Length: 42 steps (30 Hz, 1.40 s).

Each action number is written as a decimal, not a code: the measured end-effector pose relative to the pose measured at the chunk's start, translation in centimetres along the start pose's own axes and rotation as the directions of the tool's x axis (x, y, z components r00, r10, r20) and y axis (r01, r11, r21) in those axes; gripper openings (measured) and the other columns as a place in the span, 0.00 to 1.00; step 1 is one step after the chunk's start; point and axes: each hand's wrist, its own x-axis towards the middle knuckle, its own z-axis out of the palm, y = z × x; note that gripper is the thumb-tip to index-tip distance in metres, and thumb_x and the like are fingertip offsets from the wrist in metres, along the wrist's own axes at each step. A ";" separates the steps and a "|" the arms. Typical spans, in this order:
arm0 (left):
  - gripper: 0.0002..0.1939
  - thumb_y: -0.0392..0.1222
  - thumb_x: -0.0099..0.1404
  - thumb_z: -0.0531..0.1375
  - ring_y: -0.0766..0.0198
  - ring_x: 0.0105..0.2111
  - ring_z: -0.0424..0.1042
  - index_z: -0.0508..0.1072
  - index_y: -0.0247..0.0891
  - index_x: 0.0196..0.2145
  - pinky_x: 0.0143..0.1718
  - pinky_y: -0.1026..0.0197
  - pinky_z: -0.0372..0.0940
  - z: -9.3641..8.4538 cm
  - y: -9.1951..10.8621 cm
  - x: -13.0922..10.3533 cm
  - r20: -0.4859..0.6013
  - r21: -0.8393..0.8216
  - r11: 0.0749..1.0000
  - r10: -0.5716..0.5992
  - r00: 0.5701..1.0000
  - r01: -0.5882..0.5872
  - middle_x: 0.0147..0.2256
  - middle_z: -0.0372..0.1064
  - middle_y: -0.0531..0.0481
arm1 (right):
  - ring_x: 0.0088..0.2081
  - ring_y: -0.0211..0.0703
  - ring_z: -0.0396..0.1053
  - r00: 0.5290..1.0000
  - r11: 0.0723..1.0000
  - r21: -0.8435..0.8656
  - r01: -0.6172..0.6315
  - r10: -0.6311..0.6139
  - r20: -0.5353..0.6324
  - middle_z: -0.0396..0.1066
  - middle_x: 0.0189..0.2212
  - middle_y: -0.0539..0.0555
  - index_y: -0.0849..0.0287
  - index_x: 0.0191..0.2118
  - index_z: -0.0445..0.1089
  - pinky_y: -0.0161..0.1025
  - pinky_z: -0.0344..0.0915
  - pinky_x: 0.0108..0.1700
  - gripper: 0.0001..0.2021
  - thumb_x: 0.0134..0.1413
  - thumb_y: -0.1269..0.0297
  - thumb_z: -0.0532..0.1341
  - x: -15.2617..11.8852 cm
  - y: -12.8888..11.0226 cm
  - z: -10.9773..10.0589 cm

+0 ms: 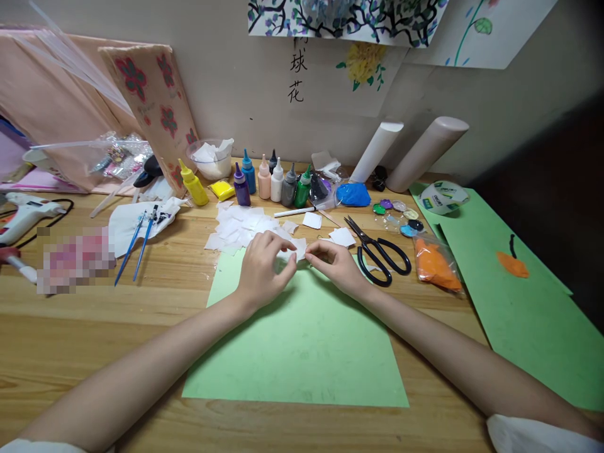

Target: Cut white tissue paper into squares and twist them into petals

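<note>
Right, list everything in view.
Bottles: eight, mixed colours, back
Packs: several, mixed, back, right
Scissors: one, black, right
Paper pieces: many, white, centre
Sheets: several, green, centre, right
Brushes: two, blue, left
Glue gun: one, white, left
Bowl: one, clear, back
Tape: one, clear, right
Discs: several, mixed, right
Cylinders: two, pale, back
Pictures: three, multicoloured, wall
Panel: one, peach, left
Blurred item: one, pink, left
Table: one, wooden, beneath
Left hand: one, bare, at paper
Right hand: one, bare, at paper

The near half of the green sheet (297,358) gives hands open room to pass. Beyond it, the paper pile (240,225) and paint bottles (276,182) stand in the way; black scissors (377,251) block the right.
</note>
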 end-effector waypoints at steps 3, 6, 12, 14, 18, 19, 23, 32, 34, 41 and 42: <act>0.08 0.43 0.62 0.56 0.60 0.36 0.64 0.71 0.38 0.35 0.36 0.57 0.58 0.1 0.2 -0.2 0.072 0.049 0.997 0.063 0.995 -0.067 0.32 0.66 0.49 | 0.33 0.41 0.69 1.000 1.000 0.007 -0.004 0.003 0.018 0.72 0.29 0.52 0.60 0.30 0.70 0.38 0.66 0.38 0.08 0.52 0.60 0.61 -0.1 -0.1 0.0; 0.08 0.43 0.63 0.55 0.61 0.34 0.64 0.72 0.38 0.34 0.34 0.59 0.59 0.4 -0.1 -0.3 0.093 0.013 0.999 0.046 0.995 -0.047 0.30 0.67 0.49 | 0.34 0.42 0.70 1.000 1.000 0.006 -0.018 0.018 0.024 0.73 0.30 0.53 0.60 0.31 0.72 0.39 0.66 0.38 0.08 0.51 0.60 0.61 -0.1 -0.2 0.0; 0.07 0.40 0.63 0.56 0.63 0.32 0.64 0.72 0.38 0.30 0.32 0.61 0.59 0.7 -0.6 -0.4 0.068 -0.065 0.997 0.047 0.997 -0.042 0.28 0.67 0.50 | 0.35 0.44 0.71 1.000 1.000 0.006 -0.021 0.021 0.021 0.75 0.32 0.55 0.60 0.32 0.74 0.41 0.67 0.40 0.10 0.50 0.59 0.62 -0.1 0.0 0.0; 0.07 0.40 0.62 0.56 0.63 0.31 0.63 0.72 0.38 0.29 0.31 0.62 0.58 0.8 -0.6 -0.4 0.048 -0.065 0.996 0.059 0.997 -0.056 0.27 0.67 0.50 | 0.35 0.44 0.71 1.000 1.000 -0.005 -0.009 0.009 0.019 0.75 0.32 0.55 0.60 0.32 0.74 0.41 0.67 0.39 0.09 0.50 0.59 0.62 -0.1 0.1 0.0; 0.07 0.40 0.62 0.57 0.64 0.30 0.63 0.72 0.37 0.28 0.30 0.62 0.57 0.8 -0.6 -0.4 0.021 -0.057 0.996 0.071 0.997 -0.070 0.26 0.66 0.50 | 0.34 0.43 0.71 1.000 0.999 -0.036 0.017 -0.016 0.015 0.75 0.31 0.55 0.59 0.32 0.74 0.40 0.67 0.37 0.08 0.49 0.61 0.63 -0.1 0.3 0.0; 0.07 0.40 0.62 0.57 0.64 0.30 0.63 0.72 0.37 0.28 0.30 0.62 0.57 0.8 -0.5 -0.4 0.016 -0.056 0.996 0.072 0.997 -0.071 0.26 0.66 0.50 | 0.34 0.43 0.71 1.000 0.999 -0.037 0.019 -0.019 0.015 0.75 0.31 0.55 0.60 0.32 0.74 0.40 0.67 0.37 0.07 0.48 0.61 0.63 -0.2 0.3 0.0; 0.08 0.40 0.62 0.57 0.65 0.29 0.62 0.71 0.37 0.27 0.30 0.62 0.57 0.8 -0.5 -0.5 0.002 -0.057 0.995 0.078 0.997 -0.078 0.25 0.66 0.51 | 0.34 0.43 0.71 1.000 0.999 -0.037 0.017 -0.016 0.014 0.75 0.32 0.55 0.60 0.32 0.74 0.41 0.67 0.37 0.07 0.48 0.62 0.63 -0.1 0.4 0.1; 0.08 0.40 0.61 0.57 0.65 0.29 0.62 0.71 0.37 0.26 0.30 0.62 0.58 0.8 -0.6 -0.5 0.014 -0.051 0.995 0.086 0.996 -0.085 0.25 0.66 0.51 | 0.33 0.43 0.70 1.000 1.000 -0.031 0.004 -0.003 0.015 0.75 0.30 0.55 0.60 0.31 0.74 0.40 0.66 0.36 0.08 0.49 0.61 0.63 -0.1 0.2 0.0; 0.08 0.39 0.61 0.57 0.65 0.29 0.63 0.72 0.37 0.26 0.30 0.63 0.58 0.8 -0.6 -0.5 0.011 -0.051 0.994 0.092 0.996 -0.091 0.25 0.66 0.51 | 0.32 0.42 0.70 1.000 0.999 -0.035 0.005 -0.004 0.014 0.75 0.30 0.55 0.60 0.31 0.74 0.39 0.66 0.35 0.08 0.49 0.61 0.63 -0.1 0.2 0.0; 0.07 0.41 0.60 0.58 0.64 0.30 0.64 0.74 0.37 0.32 0.31 0.62 0.59 0.8 -0.5 -0.4 0.041 -0.042 0.993 0.114 0.993 -0.112 0.28 0.67 0.49 | 0.31 0.41 0.70 1.000 1.000 -0.019 0.010 -0.009 0.016 0.74 0.29 0.54 0.61 0.30 0.72 0.38 0.65 0.34 0.08 0.49 0.61 0.62 -0.1 0.1 0.0; 0.07 0.41 0.60 0.58 0.64 0.30 0.65 0.74 0.37 0.33 0.31 0.63 0.59 0.9 -0.6 -0.4 0.049 -0.044 0.992 0.119 0.992 -0.117 0.28 0.67 0.49 | 0.31 0.40 0.69 1.000 1.000 -0.014 0.011 -0.011 0.021 0.74 0.29 0.54 0.61 0.30 0.72 0.37 0.65 0.34 0.08 0.49 0.61 0.62 -0.1 0.1 0.0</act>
